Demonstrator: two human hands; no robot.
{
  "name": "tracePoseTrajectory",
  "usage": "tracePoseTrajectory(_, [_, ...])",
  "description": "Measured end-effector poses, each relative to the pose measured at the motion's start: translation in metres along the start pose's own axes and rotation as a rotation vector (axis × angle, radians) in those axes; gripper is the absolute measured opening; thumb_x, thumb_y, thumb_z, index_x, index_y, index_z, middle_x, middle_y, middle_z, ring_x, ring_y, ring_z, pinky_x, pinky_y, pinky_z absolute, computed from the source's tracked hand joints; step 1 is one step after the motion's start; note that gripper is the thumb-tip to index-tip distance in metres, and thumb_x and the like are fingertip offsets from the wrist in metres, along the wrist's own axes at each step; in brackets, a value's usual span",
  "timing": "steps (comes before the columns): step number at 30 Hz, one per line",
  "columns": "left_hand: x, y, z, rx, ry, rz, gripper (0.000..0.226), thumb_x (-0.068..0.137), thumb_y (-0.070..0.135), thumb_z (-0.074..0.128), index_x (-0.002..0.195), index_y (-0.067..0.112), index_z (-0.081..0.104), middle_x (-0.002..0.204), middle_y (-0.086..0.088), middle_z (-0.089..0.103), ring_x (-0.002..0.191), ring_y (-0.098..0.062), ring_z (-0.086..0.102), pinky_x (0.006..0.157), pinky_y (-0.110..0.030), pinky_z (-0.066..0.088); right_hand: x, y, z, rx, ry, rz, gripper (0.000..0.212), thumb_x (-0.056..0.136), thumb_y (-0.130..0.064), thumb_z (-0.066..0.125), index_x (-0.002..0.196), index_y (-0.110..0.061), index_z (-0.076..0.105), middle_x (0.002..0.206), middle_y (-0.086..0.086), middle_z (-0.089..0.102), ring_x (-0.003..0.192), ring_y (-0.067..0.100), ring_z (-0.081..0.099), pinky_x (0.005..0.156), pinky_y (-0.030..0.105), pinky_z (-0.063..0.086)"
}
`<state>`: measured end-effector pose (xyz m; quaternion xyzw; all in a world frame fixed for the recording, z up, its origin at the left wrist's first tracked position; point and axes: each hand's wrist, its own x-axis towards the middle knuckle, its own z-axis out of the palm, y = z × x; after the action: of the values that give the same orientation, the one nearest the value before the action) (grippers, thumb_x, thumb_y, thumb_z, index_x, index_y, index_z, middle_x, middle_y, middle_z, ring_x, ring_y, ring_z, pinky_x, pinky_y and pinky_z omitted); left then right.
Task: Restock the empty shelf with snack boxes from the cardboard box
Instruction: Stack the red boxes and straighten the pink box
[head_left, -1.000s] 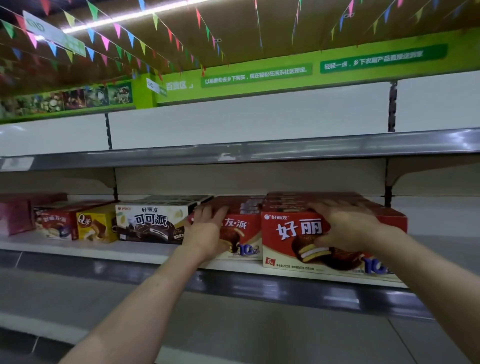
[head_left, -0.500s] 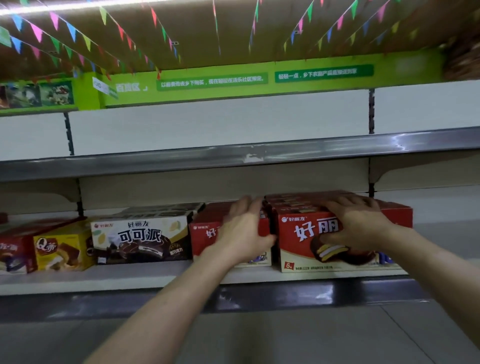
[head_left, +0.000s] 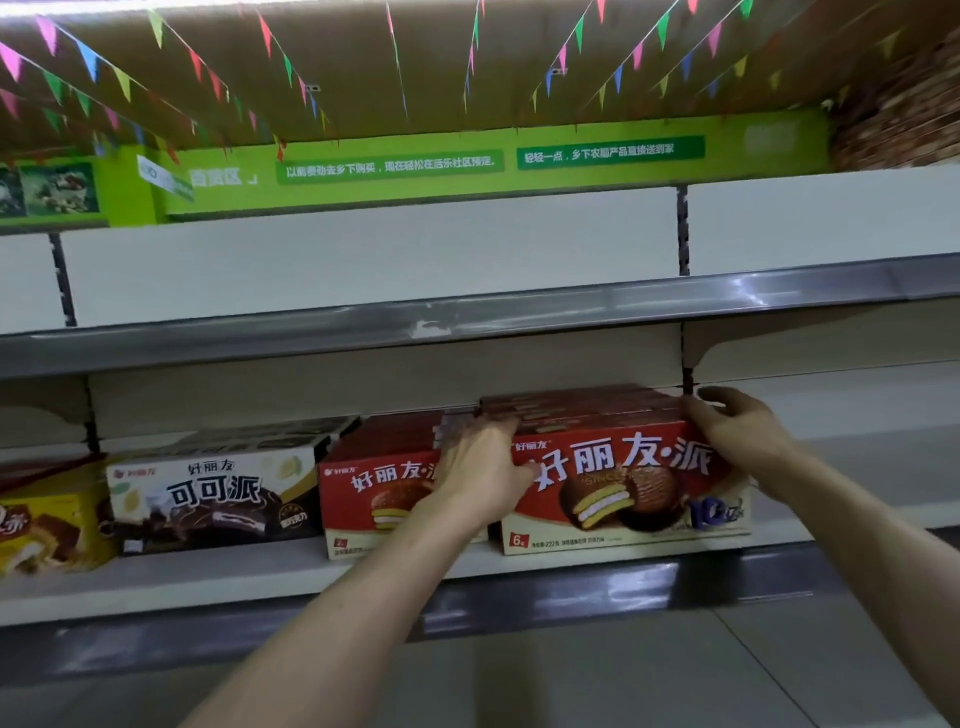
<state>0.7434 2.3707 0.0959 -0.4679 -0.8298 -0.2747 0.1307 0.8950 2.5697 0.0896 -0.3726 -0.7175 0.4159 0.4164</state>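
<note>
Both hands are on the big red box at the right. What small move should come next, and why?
Probably let go. The big red box already stands flat on the shelf, label outward, beside the smaller red box; left hand and right hand only grip its two ends.

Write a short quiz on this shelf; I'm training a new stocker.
1. True or false: the left hand and the right hand both grip the big red box.
2. Which box stands directly left of it? A yellow box; B smaller red box; C black-and-white box.
3. Which end of it does the right hand grip?
Key: 1 true; 2 B; 3 the right end.
</note>
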Motion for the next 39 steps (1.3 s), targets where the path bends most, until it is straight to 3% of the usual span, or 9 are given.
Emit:
tracePoseTrajectory(5, [-0.003, -0.001, 0.001, -0.04, 0.005, -0.063, 0.05, 0.092, 0.026, 0.065, 0.139, 0.018, 0.05, 0.132, -0.006, 0.056, 0.113, -0.023, 0.06, 0.095, -0.039, 0.052, 0.001, 0.0, 0.005, 0.061, -0.022, -0.009, 0.042, 0.095, -0.036, 0.057, 0.129, -0.012, 0.054, 0.107, 0.012, 0.065, 0.081, 0.024, 0.063, 0.073, 0.033, 0.052])
tracePoseTrajectory(9, [0.007, 0.003, 0.005, 0.057, -0.025, -0.096, 0.052, 0.09, 0.032, 0.065, 0.137, 0.02, 0.047, 0.134, -0.007, 0.051, 0.125, -0.028, 0.051, 0.102, -0.042, 0.046, 0.005, 0.0, 0.005, 0.08, -0.03, -0.007, 0.044, 0.093, -0.038, 0.058, 0.128, -0.012, 0.055, 0.104, 0.011, 0.066, 0.083, 0.026, 0.065, 0.077, 0.037, 0.054])
tracePoseTrajectory(14, [0.017, 0.026, 0.016, 0.386, -0.076, -0.002, 0.102, 0.074, 0.062, 0.07, 0.153, 0.03, 0.013, 0.159, -0.008, 0.012, 0.147, -0.03, 0.011, 0.118, -0.053, 0.008, 0.008, 0.001, 0.003, 0.084, -0.065, -0.046, 0.041, 0.093, -0.04, 0.059, 0.123, -0.013, 0.058, 0.093, 0.007, 0.065, 0.073, 0.02, 0.064, 0.068, 0.031, 0.052])
tracePoseTrajectory(17, [0.019, 0.03, 0.031, 0.463, -0.088, 0.013, 0.1, 0.072, 0.066, 0.069, 0.151, 0.031, 0.016, 0.152, -0.009, 0.026, 0.14, -0.032, 0.024, 0.116, -0.055, 0.015, 0.008, 0.003, 0.002, 0.097, -0.091, -0.07, 0.04, 0.094, -0.041, 0.057, 0.122, -0.013, 0.058, 0.097, 0.007, 0.066, 0.074, 0.018, 0.064, 0.064, 0.029, 0.052])
tracePoseTrajectory(20, [0.019, 0.027, 0.033, 0.475, -0.074, 0.008, 0.099, 0.073, 0.065, 0.069, 0.15, 0.03, 0.017, 0.15, -0.008, 0.028, 0.138, -0.032, 0.026, 0.115, -0.054, 0.017, 0.007, 0.005, -0.001, -0.155, -0.063, -0.156, 0.046, 0.096, -0.049, 0.047, 0.126, -0.016, 0.056, 0.124, 0.013, 0.059, 0.101, 0.026, 0.062, 0.089, 0.039, 0.05])
tracePoseTrajectory(22, [0.018, 0.024, 0.033, 0.495, -0.077, 0.031, 0.104, 0.071, 0.064, 0.071, 0.151, 0.03, 0.014, 0.151, -0.008, 0.027, 0.139, -0.032, 0.025, 0.116, -0.057, 0.015, 0.004, 0.007, -0.001, -0.547, 0.031, -0.367, 0.053, 0.096, -0.056, 0.037, 0.135, -0.023, 0.05, 0.148, 0.01, 0.037, 0.134, 0.027, 0.038, 0.114, 0.048, 0.022])
tracePoseTrajectory(26, [0.018, 0.022, 0.033, 0.552, -0.056, 0.055, 0.106, 0.069, 0.065, 0.072, 0.151, 0.029, 0.014, 0.149, -0.008, 0.029, 0.138, -0.031, 0.027, 0.116, -0.06, 0.012, -0.008, 0.003, 0.016, -0.943, -0.018, -0.721, 0.068, 0.09, -0.07, 0.023, 0.141, -0.029, 0.04, 0.151, -0.001, 0.037, 0.142, 0.017, 0.027, 0.117, 0.05, 0.005])
tracePoseTrajectory(33, [0.005, 0.011, 0.016, 0.365, -0.039, 0.025, 0.115, 0.072, 0.06, 0.073, 0.154, 0.028, 0.0, 0.16, -0.005, 0.012, 0.148, -0.025, 0.006, 0.119, -0.055, -0.002, -0.021, -0.019, 0.015, -0.956, -0.193, -0.605, 0.069, 0.088, -0.072, 0.03, 0.143, -0.031, 0.035, 0.15, 0.001, 0.038, 0.139, 0.023, 0.032, 0.115, 0.053, 0.011])
tracePoseTrajectory(39, [-0.028, -0.076, -0.026, 0.37, 0.185, -0.209, 0.108, 0.072, 0.059, 0.073, 0.153, 0.029, 0.008, 0.158, -0.011, 0.015, 0.146, -0.028, 0.015, 0.118, -0.053, 0.016, -0.079, -0.056, 0.056, -0.743, -0.137, -0.948, 0.055, 0.095, -0.046, 0.047, 0.145, -0.023, 0.037, 0.151, 0.006, 0.035, 0.139, 0.025, 0.03, 0.114, 0.045, 0.021])
